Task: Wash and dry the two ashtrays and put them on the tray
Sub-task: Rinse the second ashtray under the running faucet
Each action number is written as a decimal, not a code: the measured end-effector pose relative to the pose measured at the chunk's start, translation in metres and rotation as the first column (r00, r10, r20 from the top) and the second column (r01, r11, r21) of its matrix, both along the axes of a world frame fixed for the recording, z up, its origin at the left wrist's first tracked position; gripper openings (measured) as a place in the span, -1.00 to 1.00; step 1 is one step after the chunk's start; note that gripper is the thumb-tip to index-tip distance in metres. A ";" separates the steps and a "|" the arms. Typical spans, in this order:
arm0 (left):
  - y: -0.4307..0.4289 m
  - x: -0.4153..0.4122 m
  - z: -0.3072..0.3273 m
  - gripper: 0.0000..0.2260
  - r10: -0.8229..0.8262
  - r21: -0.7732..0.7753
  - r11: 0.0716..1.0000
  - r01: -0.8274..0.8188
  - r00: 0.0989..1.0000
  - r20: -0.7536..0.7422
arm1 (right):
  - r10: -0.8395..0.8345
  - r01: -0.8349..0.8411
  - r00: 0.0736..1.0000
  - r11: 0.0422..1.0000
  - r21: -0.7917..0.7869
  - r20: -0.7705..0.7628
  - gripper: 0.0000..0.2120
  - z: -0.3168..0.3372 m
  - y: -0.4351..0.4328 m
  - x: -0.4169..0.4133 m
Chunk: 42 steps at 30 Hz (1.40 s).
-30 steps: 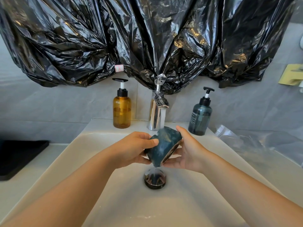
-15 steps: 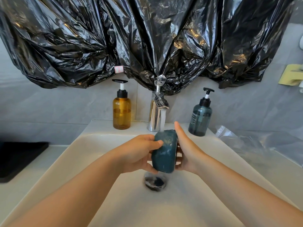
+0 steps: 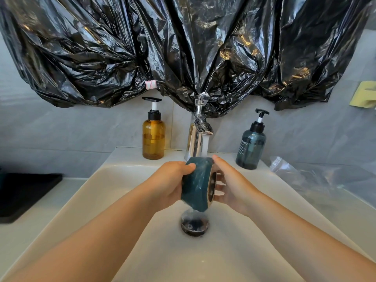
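A dark teal ashtray (image 3: 196,184) is held on edge over the white sink (image 3: 122,190), under water running from the chrome tap (image 3: 195,137) and above the drain (image 3: 194,224). The left hand (image 3: 169,184) grips its closed side, and the right hand (image 3: 232,186) cups its metal-rimmed open side with the thumb on the top edge. An amber pump bottle (image 3: 153,137) stands left of the tap, a dark pump bottle (image 3: 251,147) stands right of it, and a black tray (image 3: 24,194) lies on the worktop (image 3: 30,231) at the far left.

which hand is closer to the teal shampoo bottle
Right. The right hand holds the ashtray on its open side, just below and left of the shampoo bottle; the left hand grips the opposite side, farther away.
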<state>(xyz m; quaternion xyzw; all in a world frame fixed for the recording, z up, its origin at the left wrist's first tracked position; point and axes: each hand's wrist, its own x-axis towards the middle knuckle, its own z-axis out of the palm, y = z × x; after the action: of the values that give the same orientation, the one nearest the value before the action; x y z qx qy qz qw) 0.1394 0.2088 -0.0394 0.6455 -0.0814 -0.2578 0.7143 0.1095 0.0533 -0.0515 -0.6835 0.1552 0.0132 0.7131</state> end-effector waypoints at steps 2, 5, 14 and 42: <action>-0.002 0.000 0.000 -0.71 0.007 0.002 1.000 -0.007 0.999 0.051 | 0.007 0.003 0.996 0.993 0.120 -0.089 -0.45 0.001 -0.005 0.000; -0.002 -0.002 -0.002 -0.75 -0.032 0.033 0.999 0.028 0.990 0.134 | 0.097 -0.041 0.976 0.963 0.268 -0.197 -0.32 -0.001 -0.008 -0.002; -0.001 -0.002 -0.002 -0.72 -0.013 -0.006 1.000 0.013 1.000 0.015 | 0.061 -0.061 0.998 0.998 -0.019 0.003 -0.58 0.000 -0.006 -0.002; -0.009 -0.002 0.001 -0.68 0.134 0.030 0.991 -0.134 0.991 -0.008 | 0.175 -0.110 0.964 0.948 0.297 -0.200 -0.22 0.001 -0.002 -0.005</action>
<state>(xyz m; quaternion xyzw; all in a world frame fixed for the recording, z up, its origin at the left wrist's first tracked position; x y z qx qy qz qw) 0.1375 0.2001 -0.0388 0.6586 -0.0305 -0.2135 0.7209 0.1042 0.0517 -0.0503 -0.5778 0.1810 0.1640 0.7788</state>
